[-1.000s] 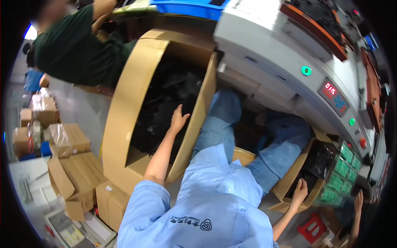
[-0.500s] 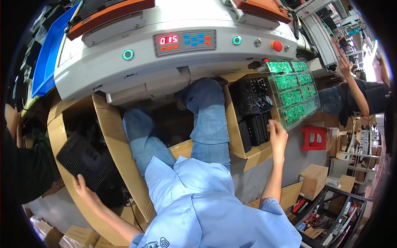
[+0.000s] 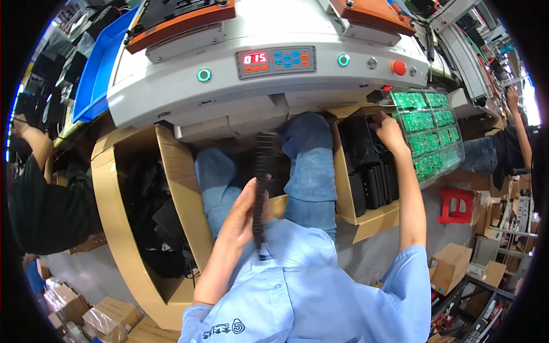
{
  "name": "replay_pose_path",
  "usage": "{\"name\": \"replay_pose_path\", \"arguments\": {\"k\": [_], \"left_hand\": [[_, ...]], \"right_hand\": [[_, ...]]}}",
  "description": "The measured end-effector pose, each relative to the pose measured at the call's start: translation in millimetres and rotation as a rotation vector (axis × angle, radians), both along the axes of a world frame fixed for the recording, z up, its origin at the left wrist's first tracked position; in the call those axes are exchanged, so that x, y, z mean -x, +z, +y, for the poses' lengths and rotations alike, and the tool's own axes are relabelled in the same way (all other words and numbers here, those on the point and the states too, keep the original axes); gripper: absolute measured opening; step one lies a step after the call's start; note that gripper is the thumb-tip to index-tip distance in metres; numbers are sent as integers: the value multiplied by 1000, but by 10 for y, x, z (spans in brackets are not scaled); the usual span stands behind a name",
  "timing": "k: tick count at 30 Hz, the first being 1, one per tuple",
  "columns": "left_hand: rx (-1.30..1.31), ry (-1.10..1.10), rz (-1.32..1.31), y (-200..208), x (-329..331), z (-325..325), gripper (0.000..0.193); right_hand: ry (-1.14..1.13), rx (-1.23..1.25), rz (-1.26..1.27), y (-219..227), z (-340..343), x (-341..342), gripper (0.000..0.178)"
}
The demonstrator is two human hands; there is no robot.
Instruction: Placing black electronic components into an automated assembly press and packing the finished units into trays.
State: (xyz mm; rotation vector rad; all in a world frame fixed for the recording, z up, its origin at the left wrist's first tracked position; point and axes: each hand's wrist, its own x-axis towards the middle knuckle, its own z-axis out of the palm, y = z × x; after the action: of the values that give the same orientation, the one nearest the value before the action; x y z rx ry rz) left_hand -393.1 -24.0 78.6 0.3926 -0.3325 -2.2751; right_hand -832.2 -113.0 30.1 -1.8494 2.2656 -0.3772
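Note:
My left hand [image 3: 240, 216] is closed around a black ridged casing [image 3: 263, 188], held on edge above my lap and somewhat blurred. Inside the carton on my right [image 3: 347, 194], the fingers of my right hand [image 3: 390, 132] are curled at the far end, against black plastic parts [image 3: 361, 140]. What those fingers grip is hidden. Several flat black casings [image 3: 374, 186] stand in a row in the near part of that carton. The larger carton on my left [image 3: 106, 188] holds a jumble of black parts [image 3: 150, 220] and cables.
Ahead stands a white machine [image 3: 229, 97] with a control panel [image 3: 276, 62], buttons and orange-framed fixtures [image 3: 374, 20]. Green circuit boards [image 3: 420, 121] lie in clear trays at the right. A blue bin [image 3: 103, 71], a red stool [image 3: 456, 206] and other people at both sides surround me.
My left hand has lifted the black ridged casing out of the left carton and over my lap. My right hand has moved from the right carton's edge to its far inside end.

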Motion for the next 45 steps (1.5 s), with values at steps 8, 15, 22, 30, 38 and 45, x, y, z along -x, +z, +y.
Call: {"name": "replay_pose_path", "arguments": {"k": [8,15,22,30,38,45], "left_hand": [[42,128,-454,-162,20,109,32],[33,209,-482,-134,64,120,39],[112,252,-525,-156,163,159,42],[313,210,-747,-301,68,195,44],[68,50,-559,-479,14,107,42],[19,80,-524,-420,142,100,41]], "right_hand": [[-84,-88,-72,257,93,-228,24],[-178,284,-375,887,473,-971,15],[-21,146,-636,795,1020,-2261,16],[-37,126,-617,468,1087,-2301,17],[-185,-132,-1369,-49,1287,-2075,28],[-436,139,-395,33,1608,-1191,24]]}}
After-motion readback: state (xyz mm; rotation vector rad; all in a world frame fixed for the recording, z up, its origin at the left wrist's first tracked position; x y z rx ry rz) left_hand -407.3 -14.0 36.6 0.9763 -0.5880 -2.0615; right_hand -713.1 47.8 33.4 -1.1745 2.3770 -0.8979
